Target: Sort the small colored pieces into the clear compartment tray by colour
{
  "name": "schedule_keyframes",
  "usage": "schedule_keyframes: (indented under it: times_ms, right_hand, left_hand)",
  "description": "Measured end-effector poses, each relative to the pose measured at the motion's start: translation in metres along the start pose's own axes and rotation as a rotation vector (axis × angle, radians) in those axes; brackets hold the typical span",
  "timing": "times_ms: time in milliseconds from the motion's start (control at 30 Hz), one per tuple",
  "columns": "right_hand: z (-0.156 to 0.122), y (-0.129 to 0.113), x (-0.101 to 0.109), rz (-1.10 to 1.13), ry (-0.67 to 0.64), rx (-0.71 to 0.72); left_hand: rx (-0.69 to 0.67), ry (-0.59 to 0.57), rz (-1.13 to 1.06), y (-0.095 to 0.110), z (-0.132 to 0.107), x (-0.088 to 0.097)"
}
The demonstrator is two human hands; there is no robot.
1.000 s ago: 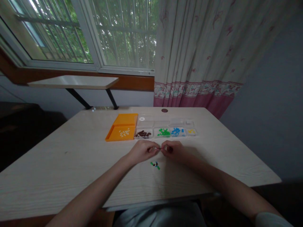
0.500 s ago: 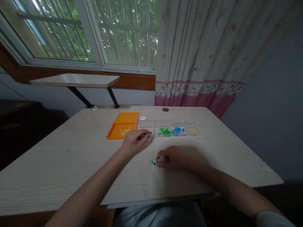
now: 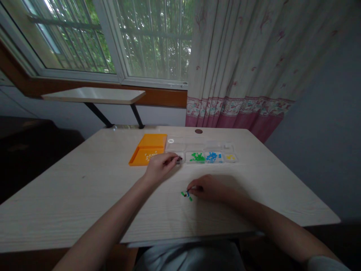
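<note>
My left hand (image 3: 161, 166) reaches to the leftmost compartment of a clear plastic box (image 3: 184, 157). Its thumb and fingers are pinched together at dark brown small pieces (image 3: 179, 159); whether one is between the fingertips is too small to tell. Nearer the front, my right hand (image 3: 208, 187) is closed, with thumb and forefinger pinched at a tiny cluster of plastic pieces (image 3: 186, 194) on the table. Green, white, blue and dark bits show in that cluster. Further compartments hold green pieces (image 3: 197, 157), blue pieces (image 3: 212, 156) and yellow pieces (image 3: 230, 157).
An orange tray (image 3: 152, 140) stands left of the clear box, with white pieces (image 3: 150, 154) in it. The box's clear lid lies open behind it. A raised shelf (image 3: 96, 95) stands at the table's back left. Curtain (image 3: 231, 90) and window are behind.
My right fingertips have drawn back slightly, so more of the cluster shows. My left hand stays at the leftmost compartment, where more dark pieces are visible. The view has shifted slightly.
</note>
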State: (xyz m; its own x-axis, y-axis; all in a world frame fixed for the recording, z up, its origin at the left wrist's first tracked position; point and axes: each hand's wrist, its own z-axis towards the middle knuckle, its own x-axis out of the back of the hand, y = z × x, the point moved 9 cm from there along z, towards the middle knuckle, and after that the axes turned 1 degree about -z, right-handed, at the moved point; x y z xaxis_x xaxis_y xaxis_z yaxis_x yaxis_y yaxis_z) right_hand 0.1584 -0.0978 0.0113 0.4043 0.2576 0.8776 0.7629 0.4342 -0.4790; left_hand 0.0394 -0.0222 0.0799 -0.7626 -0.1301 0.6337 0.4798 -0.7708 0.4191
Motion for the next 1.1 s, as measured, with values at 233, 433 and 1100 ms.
schedule_keyframes:
  times_ms: [233,433,1100]
  right_hand:
    - [-0.001,0.003,0.006,0.066,0.050,0.001]
    - [-0.002,0.011,0.007,0.097,0.084,-0.023]
    - [-0.003,0.023,0.020,0.218,0.302,0.018]
  left_hand:
    - [0.108,-0.129,0.089,-0.023,-0.001,-0.011]
    - [0.129,-0.202,0.165,-0.026,-0.002,-0.017]
    - [0.130,-0.351,0.049,-0.025,-0.007,-0.035]
